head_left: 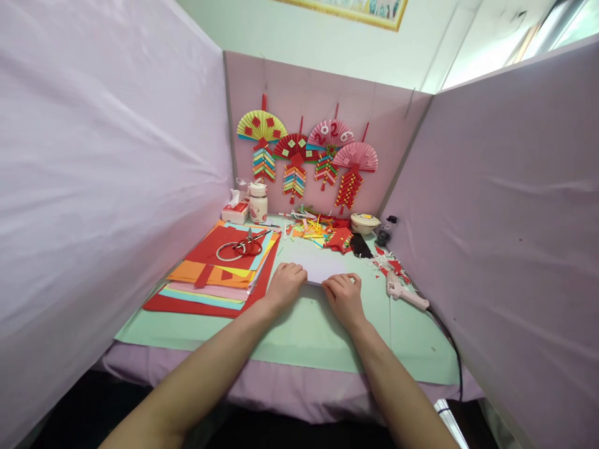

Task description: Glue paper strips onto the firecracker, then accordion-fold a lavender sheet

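Observation:
A pale lilac sheet of paper point(322, 263) lies on the green table mat, its near edge between my two hands. My left hand point(286, 285) grips the left end of that edge with the fingers curled. At the right end, my right hand point(344, 296) pinches the same edge between thumb and fingers. The near edge looks slightly raised or folded; I cannot tell which. To the left of my left hand lies a stack of coloured paper point(210, 284), with scissors point(241, 248) on top.
A glue gun point(405, 292) with a black cord lies at the right. Paper scraps point(316, 227), a lidded bowl point(365, 222), a bottle point(258, 202) and a tissue box point(235, 212) stand along the back. Paper fan decorations point(294, 149) hang on the rear panel. Cloth-covered panels enclose both sides.

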{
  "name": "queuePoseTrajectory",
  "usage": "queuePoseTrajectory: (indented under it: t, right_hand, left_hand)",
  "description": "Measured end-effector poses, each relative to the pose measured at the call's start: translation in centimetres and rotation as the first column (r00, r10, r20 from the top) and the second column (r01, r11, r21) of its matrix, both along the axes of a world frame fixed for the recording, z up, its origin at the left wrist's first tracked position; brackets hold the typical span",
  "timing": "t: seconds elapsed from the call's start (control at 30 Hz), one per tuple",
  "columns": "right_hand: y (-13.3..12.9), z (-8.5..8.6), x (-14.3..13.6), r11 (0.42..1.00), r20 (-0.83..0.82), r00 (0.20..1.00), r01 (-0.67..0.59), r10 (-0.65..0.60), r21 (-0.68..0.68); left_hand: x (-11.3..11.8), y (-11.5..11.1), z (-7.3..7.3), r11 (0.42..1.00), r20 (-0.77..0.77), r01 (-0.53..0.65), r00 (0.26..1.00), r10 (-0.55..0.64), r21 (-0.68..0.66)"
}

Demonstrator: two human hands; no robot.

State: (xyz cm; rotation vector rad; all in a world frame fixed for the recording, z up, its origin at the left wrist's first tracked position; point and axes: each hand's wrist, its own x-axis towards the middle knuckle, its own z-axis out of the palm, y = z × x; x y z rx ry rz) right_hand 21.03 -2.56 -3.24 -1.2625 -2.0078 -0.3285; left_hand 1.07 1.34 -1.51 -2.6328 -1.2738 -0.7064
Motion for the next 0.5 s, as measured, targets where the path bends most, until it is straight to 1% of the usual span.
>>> queuePoseTrajectory:
  t: [0.13,0.27,0.37,0.5]
  right_hand:
    - [0.0,0.1,0.2,1.000,-0.006,1.000,0.021,-0.021,0.011]
    - [0.0,0.0,0.2,0.999,0.019,0.999,0.045,-0.045,0.009]
    - [0.1,-0.1,0.3,0.999,0.006,0.999,0.042,-0.042,0.023]
    - [0.3,-0.3,0.5,0.996,-0.038,0.999,0.034,-0.031,0.081]
  left_hand:
    - [-0.3,0.1,0.5,0.998,0.038,-0.024,0.999,0.026,-0.052]
    - [-0.7,0.1,0.8,0.998,0.034,-0.052,0.998,0.054,-0.042]
    - [-0.9,0.3,0.7,0.998,0.048,-0.051,0.997,0.053,-0.040]
    - [-1.5,0.9,0.4,0.999,0.095,-0.020,0.995,0.025,-0.049]
